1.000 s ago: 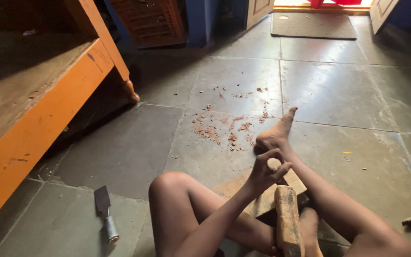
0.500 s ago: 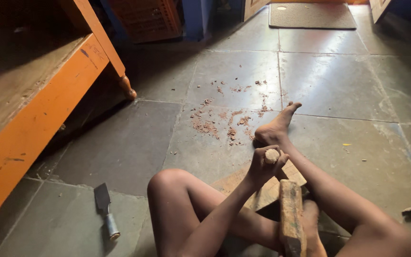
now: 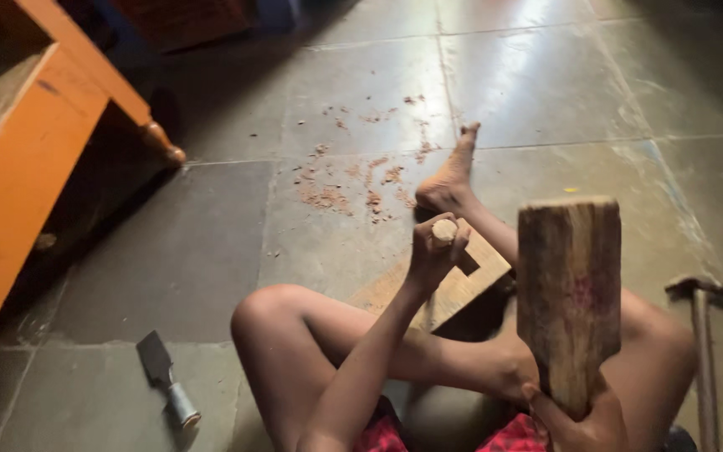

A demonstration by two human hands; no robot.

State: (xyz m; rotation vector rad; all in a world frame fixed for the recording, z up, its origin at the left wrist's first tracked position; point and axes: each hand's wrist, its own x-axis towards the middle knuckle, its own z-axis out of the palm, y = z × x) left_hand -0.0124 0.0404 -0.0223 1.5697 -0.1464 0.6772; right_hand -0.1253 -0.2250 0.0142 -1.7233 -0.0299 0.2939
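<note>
I sit on the floor with my legs out. My left hand is closed around a chisel's round wooden handle, held upright against a flat wooden workpiece that lies between my legs. A notch is cut in the workpiece's far edge. My right hand, low at the frame's bottom, grips a thick wooden mallet block raised upright beside the chisel. My right foot rests just beyond the workpiece.
A loose chisel with a metal ferrule lies on the stone floor at my left. A hammer lies at the right. Wood chips are scattered ahead. An orange wooden bench stands at the left.
The mallet has risen from low between my legs to upright near the camera. My left hand stays on the chisel. The view has tilted down and moved closer.
</note>
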